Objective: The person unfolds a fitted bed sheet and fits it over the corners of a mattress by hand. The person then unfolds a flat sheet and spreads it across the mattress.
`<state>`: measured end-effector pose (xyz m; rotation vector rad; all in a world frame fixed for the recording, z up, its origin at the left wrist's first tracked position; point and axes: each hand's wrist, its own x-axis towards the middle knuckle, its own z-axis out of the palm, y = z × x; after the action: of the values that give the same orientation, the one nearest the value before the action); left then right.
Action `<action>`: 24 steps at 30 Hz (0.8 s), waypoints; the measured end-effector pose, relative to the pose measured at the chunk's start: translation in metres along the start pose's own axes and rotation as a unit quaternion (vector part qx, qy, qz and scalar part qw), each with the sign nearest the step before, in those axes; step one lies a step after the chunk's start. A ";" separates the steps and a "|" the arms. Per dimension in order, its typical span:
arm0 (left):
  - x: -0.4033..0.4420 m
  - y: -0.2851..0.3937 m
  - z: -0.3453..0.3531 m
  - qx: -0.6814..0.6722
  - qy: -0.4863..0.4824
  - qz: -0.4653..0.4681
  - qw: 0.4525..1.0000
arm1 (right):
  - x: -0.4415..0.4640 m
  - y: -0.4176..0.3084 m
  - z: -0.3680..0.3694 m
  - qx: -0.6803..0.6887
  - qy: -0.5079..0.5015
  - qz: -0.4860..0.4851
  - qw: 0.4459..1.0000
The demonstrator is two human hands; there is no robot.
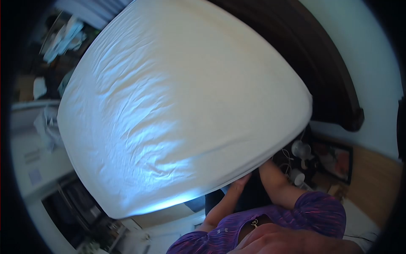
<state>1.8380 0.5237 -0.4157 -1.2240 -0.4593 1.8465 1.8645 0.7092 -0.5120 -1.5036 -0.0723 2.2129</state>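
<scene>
The left hand (242,182) is seen at the near edge of a white-sheeted mattress (228,97), its fingers partly hidden by that edge, so whether anything is gripped by it cannot be told. The right hand is covered by the mattress; only the right forearm (274,180) is shown, run up to the same edge, and the hold at its end cannot be told either. The two arms are held apart, with dark trousers (249,197) seen between them. A purple patterned shirt (315,213) is worn, and a small pendant (254,222) is hung at its neckline. Most of the view is filled by the mattress, its sheet creased toward the left, where bluish light is cast, and smoother toward the right. The far right side is bordered by a dark headboard (340,84). Near the right forearm, pale cables (288,164) and a framed picture (338,161) are seen. At the upper left, light-coloured cloth (67,40) is heaped near a hanging curtain (95,10).
</scene>
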 end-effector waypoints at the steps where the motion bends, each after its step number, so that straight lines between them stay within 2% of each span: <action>1: -0.010 0.008 -0.004 -0.007 -0.014 0.012 1.000 | -0.006 0.006 0.002 0.003 0.010 0.009 1.000; 3: -0.028 0.036 -0.019 0.117 0.013 0.038 0.992 | -0.018 0.014 0.012 0.003 0.026 0.018 0.999; 5: -0.073 0.106 -0.048 0.098 -0.127 0.052 0.986 | -0.030 0.016 0.016 0.007 0.039 0.018 0.999; 6: -0.096 0.086 0.007 0.072 0.012 0.295 0.953 | -0.033 0.017 0.019 0.002 0.043 0.016 0.999; 8: -0.144 0.139 0.005 0.107 0.084 0.428 0.894 | -0.039 0.018 0.020 0.001 0.052 0.017 0.998; 9: -0.150 0.151 -0.003 0.096 0.076 0.439 0.890 | -0.044 0.015 0.020 0.000 0.056 0.014 0.998; 11: -0.160 0.155 -0.004 0.046 0.226 0.474 0.849 | -0.050 0.011 0.022 -0.003 0.065 0.012 0.998; 13: -0.168 0.152 -0.011 0.030 0.254 0.499 0.828 | -0.058 0.008 0.021 -0.004 0.073 0.009 0.997; 14: -0.177 0.164 -0.033 0.043 0.064 0.428 0.900 | -0.060 0.007 0.021 -0.006 0.078 0.009 0.997; 15: -0.181 0.170 -0.047 0.055 -0.130 0.338 0.930 | -0.064 0.005 0.021 -0.006 0.079 0.006 0.997; 16: -0.181 0.158 -0.035 0.051 -0.133 0.339 0.930 | -0.066 0.003 0.022 -0.007 0.082 0.004 0.997; 18: -0.188 0.118 0.011 0.074 0.028 0.485 0.871 | -0.072 0.000 0.022 -0.004 0.088 0.002 0.996; 19: -0.192 0.122 -0.005 0.072 0.027 0.487 0.870 | -0.074 -0.002 0.020 -0.003 0.093 -0.002 0.996; 21: -0.203 0.130 -0.045 0.063 -0.057 0.443 0.893 | -0.079 -0.006 0.022 -0.001 0.097 -0.004 0.995; 22: -0.206 0.128 -0.047 0.060 -0.054 0.443 0.893 | -0.080 -0.008 0.023 -0.002 0.101 -0.007 0.995; 24: -0.208 0.116 -0.049 0.109 0.034 0.455 0.883 | -0.083 -0.012 0.023 -0.003 0.109 -0.011 0.994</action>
<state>1.8617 0.2823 -0.3997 -1.4622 0.4603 2.5106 1.8725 0.6917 -0.4266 -1.7278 -0.0263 2.0193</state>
